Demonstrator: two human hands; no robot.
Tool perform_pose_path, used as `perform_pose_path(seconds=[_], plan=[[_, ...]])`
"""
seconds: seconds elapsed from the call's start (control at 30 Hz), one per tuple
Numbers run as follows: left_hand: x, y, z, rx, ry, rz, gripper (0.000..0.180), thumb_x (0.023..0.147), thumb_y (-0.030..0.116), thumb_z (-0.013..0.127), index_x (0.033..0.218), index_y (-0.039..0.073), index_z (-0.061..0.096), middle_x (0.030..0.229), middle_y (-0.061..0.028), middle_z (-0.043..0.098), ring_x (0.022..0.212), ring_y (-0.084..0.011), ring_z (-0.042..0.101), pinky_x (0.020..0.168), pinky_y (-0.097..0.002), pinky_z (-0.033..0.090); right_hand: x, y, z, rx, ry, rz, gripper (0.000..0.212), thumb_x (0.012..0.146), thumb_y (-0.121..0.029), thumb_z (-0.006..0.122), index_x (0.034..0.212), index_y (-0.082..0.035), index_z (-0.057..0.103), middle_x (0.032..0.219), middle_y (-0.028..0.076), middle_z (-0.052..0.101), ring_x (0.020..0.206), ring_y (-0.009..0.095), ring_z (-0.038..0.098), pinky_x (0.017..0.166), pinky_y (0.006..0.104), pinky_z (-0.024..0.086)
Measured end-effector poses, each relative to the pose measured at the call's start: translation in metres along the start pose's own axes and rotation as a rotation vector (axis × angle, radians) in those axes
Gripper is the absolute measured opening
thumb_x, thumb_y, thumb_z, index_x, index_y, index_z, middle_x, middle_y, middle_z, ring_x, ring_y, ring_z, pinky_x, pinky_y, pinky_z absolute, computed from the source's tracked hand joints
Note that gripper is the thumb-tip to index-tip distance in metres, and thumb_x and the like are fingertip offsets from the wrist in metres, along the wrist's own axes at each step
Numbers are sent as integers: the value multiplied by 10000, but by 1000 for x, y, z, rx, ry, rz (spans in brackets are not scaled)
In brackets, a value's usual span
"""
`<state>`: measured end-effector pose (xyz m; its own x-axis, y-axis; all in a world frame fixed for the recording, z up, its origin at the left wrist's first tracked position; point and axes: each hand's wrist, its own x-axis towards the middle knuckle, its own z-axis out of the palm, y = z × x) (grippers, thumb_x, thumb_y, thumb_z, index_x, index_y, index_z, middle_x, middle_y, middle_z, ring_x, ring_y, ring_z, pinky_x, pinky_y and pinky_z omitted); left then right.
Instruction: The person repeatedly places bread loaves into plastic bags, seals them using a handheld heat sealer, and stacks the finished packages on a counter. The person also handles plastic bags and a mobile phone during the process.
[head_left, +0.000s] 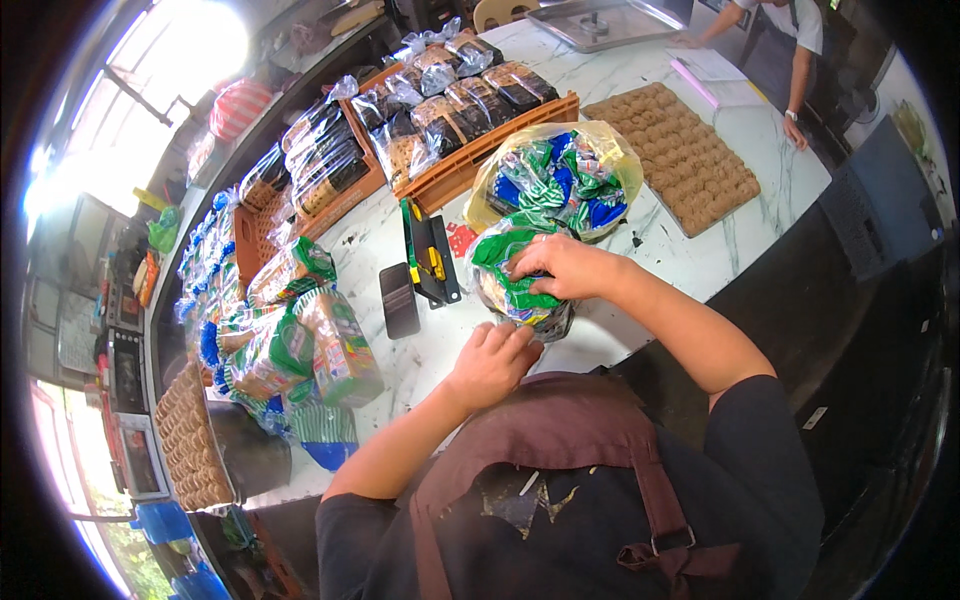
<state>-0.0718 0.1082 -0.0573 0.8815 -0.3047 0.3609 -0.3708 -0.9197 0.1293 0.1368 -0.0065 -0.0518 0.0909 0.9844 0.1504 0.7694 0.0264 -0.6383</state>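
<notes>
Close in front of me stands a green, white and blue printed plastic bag [502,262] with a crumpled top. My right hand [562,268] grips its green upper part, fingers bent into the plastic. At its near lower edge is my left hand [492,362], fingers curled; whatever they pinch is hidden. Just behind sits a yellowish clear plastic bag [618,165] stuffed with crumpled green and blue printed wrappers. To the left lie a dark phone [399,300] and a black tray-like holder [440,240] with a yellow-and-black cutter [432,264] on it.
Orange crates [487,150] of bagged dark-and-tan loaves stand at the back left. Several green and blue bread packs [335,345] are piled left. A tray of brown dough pieces [690,155] lies right, near a co-worker's hand [795,132]. Behind is a metal tray [604,22].
</notes>
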Motion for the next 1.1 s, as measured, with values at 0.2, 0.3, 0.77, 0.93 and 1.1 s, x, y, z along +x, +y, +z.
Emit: perform_pose_path(seconds=[0.2,0.3,0.77,0.93,1.1], plan=[[-13,-23,12,-125,119,-241,390,757,19,623,1146,51,614,1156,-103,590,1109,-291,550,908,-418,422,-6,-2,-5,-282,170,56,637,689,-558,756,1068,-58,649,1066,138,630,1074,339,570,904,439,435],[-7,-33,16,-110,197,-245,424,755,-33,635,1169,58,610,1226,-110,589,1171,-314,539,942,-416,422,-2,-6,1,-284,253,130,417,785,-451,700,917,-62,625,910,110,624,943,323,600,819,443,447],[33,-53,-23,-85,252,8,214,702,86,677,907,104,622,1098,-35,605,1130,-236,536,919,-403,408,-2,-11,6,-109,226,96,243,789,-233,705,923,-37,656,904,168,667,900,376,632,787,462,498],[57,-42,-67,-60,-99,124,184,760,120,713,907,87,606,950,-54,642,1035,-244,579,918,-442,393,7,-22,2,-196,11,171,283,754,-277,740,878,-29,682,873,188,665,884,384,635,777,459,504],[65,-39,-96,-124,-362,17,191,730,190,759,861,85,668,950,-44,659,993,-248,561,934,-442,367,18,-34,-7,-164,-147,108,320,745,-286,754,958,-57,689,929,183,677,932,357,646,814,438,512]])
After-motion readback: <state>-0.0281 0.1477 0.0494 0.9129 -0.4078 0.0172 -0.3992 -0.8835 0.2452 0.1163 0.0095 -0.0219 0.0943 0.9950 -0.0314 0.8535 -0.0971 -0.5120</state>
